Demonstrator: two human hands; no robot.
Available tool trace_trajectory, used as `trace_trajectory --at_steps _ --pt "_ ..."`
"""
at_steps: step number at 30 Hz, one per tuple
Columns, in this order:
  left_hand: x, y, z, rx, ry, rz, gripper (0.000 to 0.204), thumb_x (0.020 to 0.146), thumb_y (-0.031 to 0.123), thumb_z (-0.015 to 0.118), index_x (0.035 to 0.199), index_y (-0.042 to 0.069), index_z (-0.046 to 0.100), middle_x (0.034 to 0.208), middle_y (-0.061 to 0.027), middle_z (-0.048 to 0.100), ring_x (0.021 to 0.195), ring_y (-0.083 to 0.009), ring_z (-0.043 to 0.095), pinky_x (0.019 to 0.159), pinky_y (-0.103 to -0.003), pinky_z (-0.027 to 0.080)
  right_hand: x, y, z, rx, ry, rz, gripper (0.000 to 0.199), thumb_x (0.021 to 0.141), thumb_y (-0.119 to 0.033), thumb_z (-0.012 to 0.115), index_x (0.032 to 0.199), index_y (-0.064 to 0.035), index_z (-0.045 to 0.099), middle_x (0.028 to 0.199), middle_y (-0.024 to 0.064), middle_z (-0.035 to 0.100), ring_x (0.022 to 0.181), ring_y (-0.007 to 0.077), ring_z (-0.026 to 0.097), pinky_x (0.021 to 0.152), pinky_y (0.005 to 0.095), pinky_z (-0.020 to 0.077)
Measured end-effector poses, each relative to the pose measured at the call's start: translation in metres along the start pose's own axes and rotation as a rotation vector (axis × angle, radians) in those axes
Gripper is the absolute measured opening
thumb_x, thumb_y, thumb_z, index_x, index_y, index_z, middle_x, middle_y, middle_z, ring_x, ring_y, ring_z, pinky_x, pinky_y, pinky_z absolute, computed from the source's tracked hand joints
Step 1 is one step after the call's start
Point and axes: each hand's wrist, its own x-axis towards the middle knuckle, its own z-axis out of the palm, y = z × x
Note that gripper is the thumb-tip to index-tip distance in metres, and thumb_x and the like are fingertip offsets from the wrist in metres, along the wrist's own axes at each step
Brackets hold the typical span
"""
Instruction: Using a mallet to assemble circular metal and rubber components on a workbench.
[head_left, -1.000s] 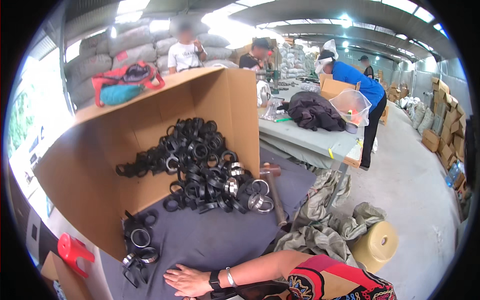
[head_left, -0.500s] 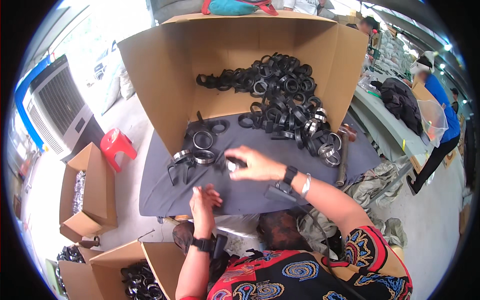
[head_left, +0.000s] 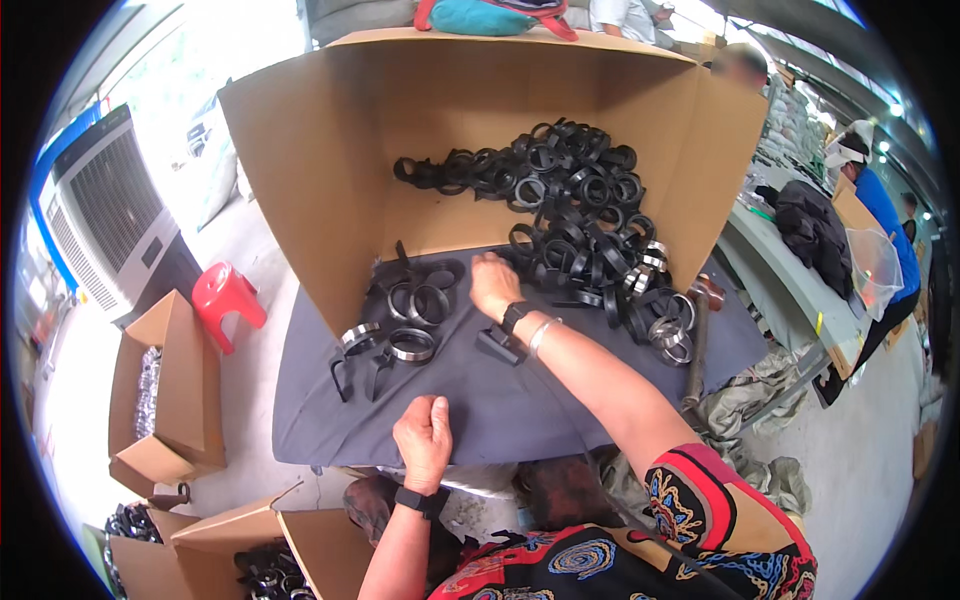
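My right hand (head_left: pixel 494 287) reaches over the grey cloth, just left of a heap of black rings (head_left: pixel 560 170); its fingertips are hidden, and I see nothing held. Near the front edge of the cloth, my left hand (head_left: pixel 424 437) is closed in a loose fist, thumb up, with no object showing. A small group of rings lies left of my right hand: a black ring (head_left: pixel 429 305), a silver-edged ring (head_left: pixel 411 345), another silver-edged ring (head_left: pixel 361 338) and dark pieces with bent tabs. A small black box (head_left: pixel 500 346) with a cable sits by my right wrist.
A big cardboard box (head_left: pixel 310 180) on its side surrounds the heap. A hammer (head_left: pixel 698 345) lies beside silver rings (head_left: pixel 670 335) on the right. Left stand a red stool (head_left: pixel 228 300), an air cooler (head_left: pixel 110 210) and more cardboard boxes (head_left: pixel 190 400). A person in blue (head_left: pixel 885 225) stands far right.
My right hand has moved up and away, leaving the ring it held; one more black ring now stands among the left group. My left hand has closed from loosely open fingers.
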Motion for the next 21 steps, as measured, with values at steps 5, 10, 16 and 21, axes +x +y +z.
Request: trace_trajectory --at_steps 5,10,16,21 --pt "0.002 0.006 0.004 -0.018 0.022 0.055 0.018 0.089 0.016 0.06 0.079 0.001 0.06 0.067 -0.0168 0.057 0.061 -0.0372 0.056 0.057 -0.042 0.044 0.011 0.039 0.018 -0.232 -0.132 0.039 0.021 0.082 -0.006 0.052 0.098 -0.0008 0.065 0.093 0.0207 0.066 0.091 0.0342 0.066 0.079 0.0402 0.054" --pt "0.0 0.004 0.002 0.004 0.037 0.091 0.018 0.089 0.015 0.059 0.078 0.002 0.058 0.066 -0.0163 0.056 0.06 -0.0369 0.055 0.056 -0.042 0.043 -0.006 0.024 -0.018 -0.063 0.05 -0.044 0.012 0.083 -0.005 0.054 0.092 0.0018 0.06 0.092 0.0221 0.065 0.085 0.036 0.066 0.074 0.0413 0.0541" --pt "0.002 0.0 0.001 -0.034 -0.084 0.036 0.023 0.089 0.022 0.06 0.091 0.0 0.065 0.077 -0.0156 0.064 0.07 -0.0297 0.064 0.063 -0.038 0.049 -0.088 0.004 -0.109 1.587 -0.346 0.241 0.008 0.095 -0.008 0.05 0.097 -0.0011 0.054 0.096 0.0093 0.063 0.068 0.0125 0.06 0.061 0.028 0.0531" --pt "-0.02 0.041 0.017 -0.709 -0.249 -0.144 0.033 0.091 0.018 0.059 0.114 -0.005 0.059 0.104 -0.0086 0.064 0.101 -0.0158 0.057 0.093 -0.031 0.042 -0.161 0.001 -0.126 1.965 -0.425 0.307 0.014 0.096 -0.012 0.05 0.103 -0.0009 0.055 0.099 0.0094 0.064 0.073 0.0143 0.062 0.064 0.0312 0.0536"
